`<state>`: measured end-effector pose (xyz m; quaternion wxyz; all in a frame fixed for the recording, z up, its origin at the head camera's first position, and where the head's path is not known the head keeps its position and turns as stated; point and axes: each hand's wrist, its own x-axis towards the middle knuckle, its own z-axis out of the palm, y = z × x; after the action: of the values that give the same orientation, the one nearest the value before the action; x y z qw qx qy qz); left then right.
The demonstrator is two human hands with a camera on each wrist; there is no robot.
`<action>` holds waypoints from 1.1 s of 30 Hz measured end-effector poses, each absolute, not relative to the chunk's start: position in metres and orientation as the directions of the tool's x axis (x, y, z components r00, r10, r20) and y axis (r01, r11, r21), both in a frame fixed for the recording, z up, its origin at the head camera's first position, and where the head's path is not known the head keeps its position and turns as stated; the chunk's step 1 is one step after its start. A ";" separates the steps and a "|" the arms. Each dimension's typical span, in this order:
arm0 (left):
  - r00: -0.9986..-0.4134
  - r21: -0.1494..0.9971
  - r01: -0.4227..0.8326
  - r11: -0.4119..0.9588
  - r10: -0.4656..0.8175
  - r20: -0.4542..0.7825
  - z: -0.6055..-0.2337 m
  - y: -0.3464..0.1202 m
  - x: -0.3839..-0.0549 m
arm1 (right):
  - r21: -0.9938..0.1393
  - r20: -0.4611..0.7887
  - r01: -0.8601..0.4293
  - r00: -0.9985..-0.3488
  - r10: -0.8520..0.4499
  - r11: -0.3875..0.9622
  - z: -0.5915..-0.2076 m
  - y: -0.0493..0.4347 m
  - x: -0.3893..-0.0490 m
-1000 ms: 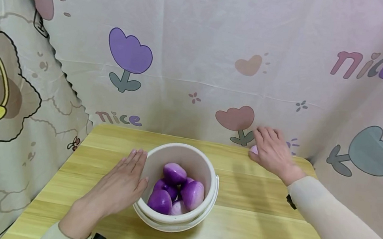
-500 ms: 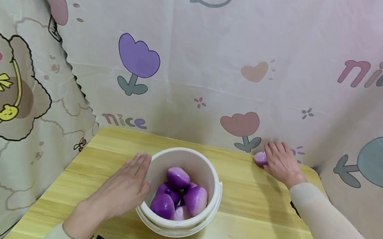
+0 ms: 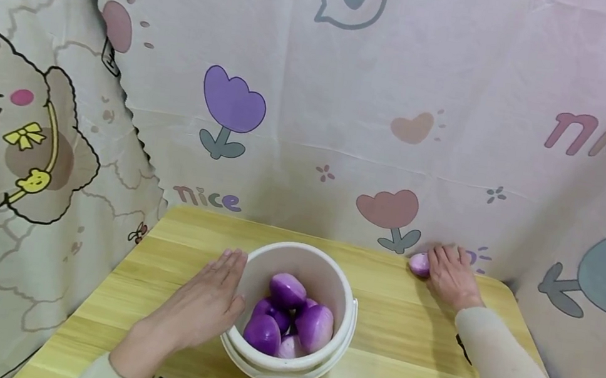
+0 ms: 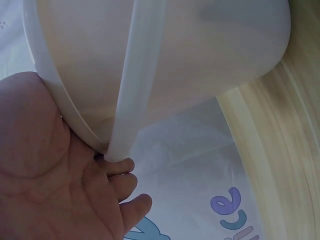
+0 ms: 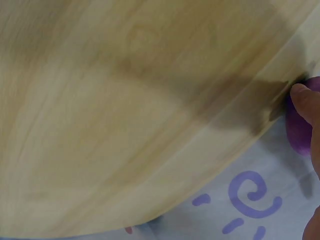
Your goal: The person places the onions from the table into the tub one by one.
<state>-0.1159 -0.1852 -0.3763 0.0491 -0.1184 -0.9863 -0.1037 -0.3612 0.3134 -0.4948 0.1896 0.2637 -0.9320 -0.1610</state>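
Observation:
A white bucket (image 3: 341, 339) stands on the wooden table and holds several purple onions (image 3: 264, 334). My left hand (image 3: 194, 308) rests at the bucket's left rim with its fingers extended; in the left wrist view its palm (image 4: 45, 185) lies along the rim beside the handle (image 4: 137, 75). At the table's back edge, my right hand (image 3: 452, 275) grips another purple onion (image 3: 419, 264) from its right side. The right thumb (image 5: 306, 102) lies across that onion (image 5: 298, 131) in the right wrist view, while the other fingers are hidden there.
The wooden table (image 3: 407, 359) ends at the back against a printed curtain (image 3: 315, 89), which also hangs along both sides. The bucket's wire-and-strap handle (image 3: 350, 327) hangs down on its right side.
My right hand has shifted right and lower over the onion, exposing more of its left end. My left hand stays at the bucket's rim. The head view has tilted up and left.

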 end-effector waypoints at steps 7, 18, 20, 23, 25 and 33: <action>-0.962 0.194 0.263 0.945 0.242 0.128 -0.376 -0.182 -0.116 | 0.356 0.285 -0.389 -0.820 -0.496 0.849 -0.504 0.315 -0.355; -0.966 0.202 0.253 0.946 0.236 0.103 -0.375 -0.183 -0.118 | 0.256 0.447 -0.398 -0.759 -0.473 0.881 -0.500 0.301 -0.353; -0.966 0.205 0.253 0.946 0.236 0.102 -0.375 -0.184 -0.118 | 0.262 0.472 -0.403 -0.740 -0.480 0.877 -0.496 0.298 -0.353; -0.967 0.209 0.252 0.945 0.235 0.100 -0.374 -0.185 -0.119 | 0.288 0.492 -0.407 -0.714 -0.499 0.867 -0.488 0.293 -0.353; -0.967 0.210 0.250 0.945 0.234 0.098 -0.374 -0.186 -0.119 | 0.307 0.499 -0.409 -0.700 -0.511 0.859 -0.482 0.288 -0.352; -0.968 0.216 0.249 0.944 0.235 0.089 -0.375 -0.187 -0.118 | 0.324 0.551 -0.440 -0.632 -0.545 0.838 -0.461 0.269 -0.346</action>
<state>-0.1182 -0.1867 -0.3745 0.0312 -0.1227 -0.9854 -0.1137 -0.3459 0.2686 -0.4610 0.3300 0.2737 -0.8999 -0.0794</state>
